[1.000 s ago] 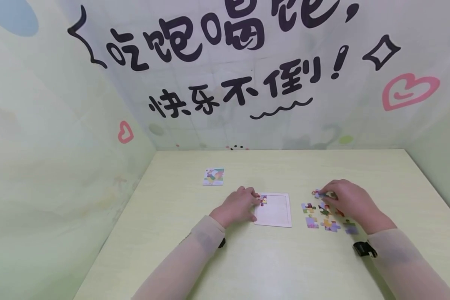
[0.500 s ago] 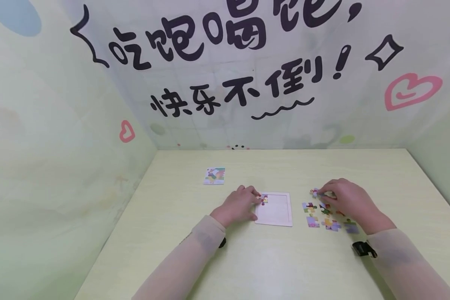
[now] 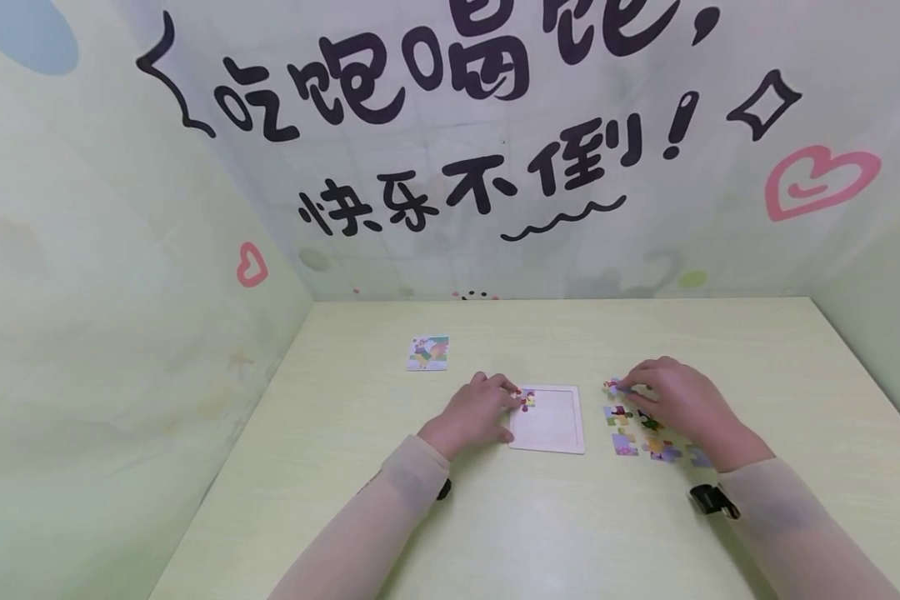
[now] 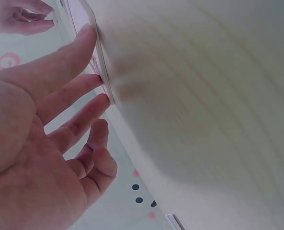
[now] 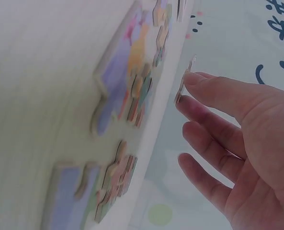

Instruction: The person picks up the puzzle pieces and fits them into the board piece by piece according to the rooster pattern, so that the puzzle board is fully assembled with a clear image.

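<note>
My left hand (image 3: 474,414) lies along the left side of a square white puzzle tray (image 3: 547,429). Its thumb and nearly straight fingers touch the tray's edge in the left wrist view. A colourful puzzle piece (image 3: 528,399) sits in the tray's upper left corner, partly covered by the fingertips. To the right of the tray, my right hand (image 3: 682,408) pinches another puzzle piece (image 3: 612,386) between thumb and fingers. In the right wrist view this held piece (image 5: 182,88) is seen edge-on, with the remaining fingers loosely bent.
Several loose puzzle pieces (image 3: 625,444) lie on the table (image 3: 540,533) below the right hand, some hidden under it. A small square picture card (image 3: 427,353) is farther back on the left. A printed cloth wall (image 3: 570,267) rises behind the table.
My right hand has moved a little left with the pinched puzzle piece, closer to the tray. The left hand and tray stay in place.
</note>
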`<state>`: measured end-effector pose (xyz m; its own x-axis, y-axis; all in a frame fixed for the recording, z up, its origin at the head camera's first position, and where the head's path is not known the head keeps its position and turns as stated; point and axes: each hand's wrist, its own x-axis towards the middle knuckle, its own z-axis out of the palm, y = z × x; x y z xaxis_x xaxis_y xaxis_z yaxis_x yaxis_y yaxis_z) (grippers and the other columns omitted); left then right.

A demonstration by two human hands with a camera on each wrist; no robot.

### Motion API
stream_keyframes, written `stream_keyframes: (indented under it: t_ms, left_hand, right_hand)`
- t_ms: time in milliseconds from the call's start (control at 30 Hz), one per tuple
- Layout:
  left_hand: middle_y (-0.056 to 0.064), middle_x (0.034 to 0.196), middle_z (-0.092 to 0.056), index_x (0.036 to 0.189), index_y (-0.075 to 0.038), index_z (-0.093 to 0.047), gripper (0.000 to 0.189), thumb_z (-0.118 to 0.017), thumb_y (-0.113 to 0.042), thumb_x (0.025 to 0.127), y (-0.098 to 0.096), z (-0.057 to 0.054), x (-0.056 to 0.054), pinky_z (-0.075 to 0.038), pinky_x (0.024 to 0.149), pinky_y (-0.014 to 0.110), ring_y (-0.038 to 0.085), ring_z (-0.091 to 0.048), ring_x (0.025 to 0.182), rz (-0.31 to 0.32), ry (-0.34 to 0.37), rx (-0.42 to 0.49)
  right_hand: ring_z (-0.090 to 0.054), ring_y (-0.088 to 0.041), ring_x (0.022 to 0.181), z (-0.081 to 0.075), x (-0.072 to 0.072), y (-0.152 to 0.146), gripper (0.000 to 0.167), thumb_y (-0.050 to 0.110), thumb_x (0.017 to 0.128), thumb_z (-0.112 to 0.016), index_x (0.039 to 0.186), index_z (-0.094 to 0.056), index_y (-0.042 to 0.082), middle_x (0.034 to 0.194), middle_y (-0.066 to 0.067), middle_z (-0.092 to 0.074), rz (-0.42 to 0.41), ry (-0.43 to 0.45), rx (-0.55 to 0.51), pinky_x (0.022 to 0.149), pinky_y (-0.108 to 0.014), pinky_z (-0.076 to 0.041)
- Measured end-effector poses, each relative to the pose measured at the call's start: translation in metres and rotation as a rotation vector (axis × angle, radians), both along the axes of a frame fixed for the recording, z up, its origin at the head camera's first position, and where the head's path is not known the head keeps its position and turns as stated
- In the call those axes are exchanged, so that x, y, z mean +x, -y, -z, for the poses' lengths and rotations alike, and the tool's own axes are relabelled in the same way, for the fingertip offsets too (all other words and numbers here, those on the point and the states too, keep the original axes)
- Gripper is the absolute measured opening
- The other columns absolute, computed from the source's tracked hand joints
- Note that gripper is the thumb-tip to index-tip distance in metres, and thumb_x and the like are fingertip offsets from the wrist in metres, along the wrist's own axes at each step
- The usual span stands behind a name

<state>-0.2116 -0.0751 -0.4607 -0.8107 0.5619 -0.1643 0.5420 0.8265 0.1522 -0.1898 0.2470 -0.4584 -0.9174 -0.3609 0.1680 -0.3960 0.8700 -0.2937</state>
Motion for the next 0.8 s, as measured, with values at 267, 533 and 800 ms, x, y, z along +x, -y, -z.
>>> stream_keyframes:
  t_ms: [267,533,800]
  left_hand:
    - [-0.007,0.148,-0.057,0.137,-0.026,-0.069,0.059,-0.088,-0.039,0.082,0.002,-0.001,0.002,-0.049,0.098,0.035,0.023,-0.051,0.125,0.004,-0.002,-0.008]
    - [-0.007,0.146,-0.058,0.136,-0.026,-0.070,0.059,-0.088,-0.038,0.081,0.002,-0.001,0.002,-0.048,0.098,0.035,0.022,-0.051,0.123,-0.010,0.016,0.010]
    - [-0.006,0.147,-0.057,0.136,-0.025,-0.069,0.059,-0.088,-0.038,0.082,0.002,-0.004,0.002,-0.048,0.101,0.039,0.023,-0.051,0.127,-0.007,0.023,0.013]
  right_hand:
    - [-0.067,-0.033,0.103,0.000,0.002,0.014,0.015,0.015,0.086,-0.083,0.102,-0.083,0.015,0.107,-0.007,-0.076,-0.027,-0.013,-0.007,0.087,-0.054,-0.057]
    - [-0.068,-0.033,0.102,-0.002,0.001,0.026,0.019,0.012,0.086,-0.083,0.105,-0.082,0.014,0.107,-0.007,-0.076,-0.058,-0.035,0.007,0.085,-0.051,-0.057]
    - [-0.068,-0.030,0.100,0.000,-0.004,0.040,0.021,0.010,0.084,-0.085,0.104,-0.083,0.016,0.107,-0.004,-0.077,-0.081,-0.043,0.003,0.083,-0.048,-0.058]
